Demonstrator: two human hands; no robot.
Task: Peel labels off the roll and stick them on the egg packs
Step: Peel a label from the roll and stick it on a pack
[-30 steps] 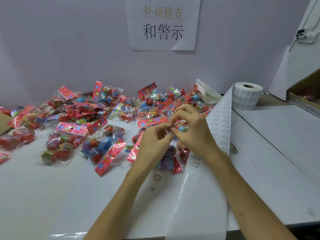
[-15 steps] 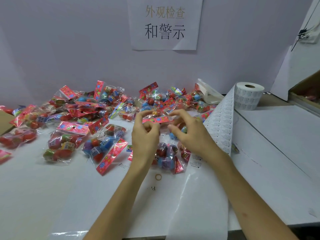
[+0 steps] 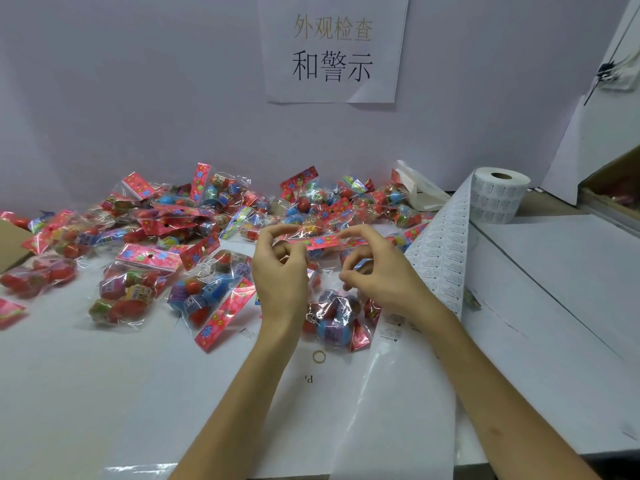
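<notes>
Both hands are up over the middle of the bench, left hand and right hand each with its grip pinched on one end of the red header of an egg pack. A second ago they were bunched fingertip to fingertip; now they sit apart. The label roll stands at two o'clock.

The wall sign reads 外观检查 in tan above 和警示 in black; the label roll carries print too small to read.
</notes>
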